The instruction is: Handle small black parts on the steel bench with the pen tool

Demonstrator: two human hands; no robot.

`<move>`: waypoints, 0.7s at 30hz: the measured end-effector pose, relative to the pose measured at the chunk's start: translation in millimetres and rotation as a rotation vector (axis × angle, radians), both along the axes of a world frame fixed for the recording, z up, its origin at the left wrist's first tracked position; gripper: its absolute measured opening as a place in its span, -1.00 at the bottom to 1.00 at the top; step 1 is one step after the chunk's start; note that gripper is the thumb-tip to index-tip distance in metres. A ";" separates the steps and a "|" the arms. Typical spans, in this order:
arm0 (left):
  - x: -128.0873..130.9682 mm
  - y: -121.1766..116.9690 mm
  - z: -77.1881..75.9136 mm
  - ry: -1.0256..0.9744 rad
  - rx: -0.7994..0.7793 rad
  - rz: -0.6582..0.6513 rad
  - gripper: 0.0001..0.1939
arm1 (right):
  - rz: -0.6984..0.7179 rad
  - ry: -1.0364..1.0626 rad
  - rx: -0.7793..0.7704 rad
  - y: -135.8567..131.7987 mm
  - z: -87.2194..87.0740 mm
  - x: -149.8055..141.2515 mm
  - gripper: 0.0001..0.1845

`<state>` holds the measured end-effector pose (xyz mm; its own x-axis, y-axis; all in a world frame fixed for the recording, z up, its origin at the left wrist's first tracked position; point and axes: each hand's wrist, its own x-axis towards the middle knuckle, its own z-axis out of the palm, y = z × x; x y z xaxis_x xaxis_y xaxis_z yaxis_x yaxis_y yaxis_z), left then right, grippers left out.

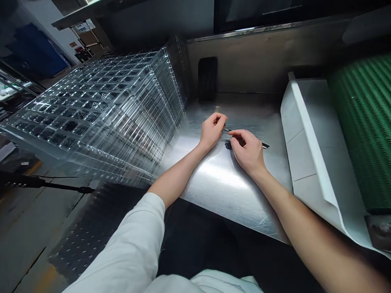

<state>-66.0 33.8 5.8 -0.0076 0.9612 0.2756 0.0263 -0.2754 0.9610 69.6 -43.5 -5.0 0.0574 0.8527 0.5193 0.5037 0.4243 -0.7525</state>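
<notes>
Black slim tool (pixel 265 145): probably light, stiff; grip mid-length. Right fingers (pixel 237 133) appear pinched around it; left fingers (pixel 221 118) pinch a small dark part (pixel 225 126), likely delicate.

No text can be read for certain. At the upper left, a pale sheet (pixel 81 27) on a brown board (pixel 93 38) bears faint marks, too small to make out. Just below and left of it, a small reddish-brown sign (pixel 73 44) on the white wall (pixel 52 19) shows lighter marks, also illegible. At the top, a dark panel (pixel 245 13) carries a thin, pale, broken line (pixel 282 9); whether it is lettering cannot be told.
</notes>
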 end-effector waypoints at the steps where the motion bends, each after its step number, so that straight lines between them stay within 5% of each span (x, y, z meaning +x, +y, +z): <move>1: -0.2 0.2 0.3 0.004 0.002 0.004 -0.81 | -0.001 0.006 0.004 0.0 -0.1 -0.1 -0.73; 21: 1.8 -7.4 5.7 -0.046 -0.065 -0.010 -0.81 | -0.011 -0.004 -0.003 -3.3 5.0 2.5 -0.78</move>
<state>-64.2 26.4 11.5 -0.0093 0.9772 0.2120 -0.0202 -0.2122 0.9770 72.1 -46.8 0.0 0.0645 0.8534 0.5173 0.5108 0.4171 -0.7517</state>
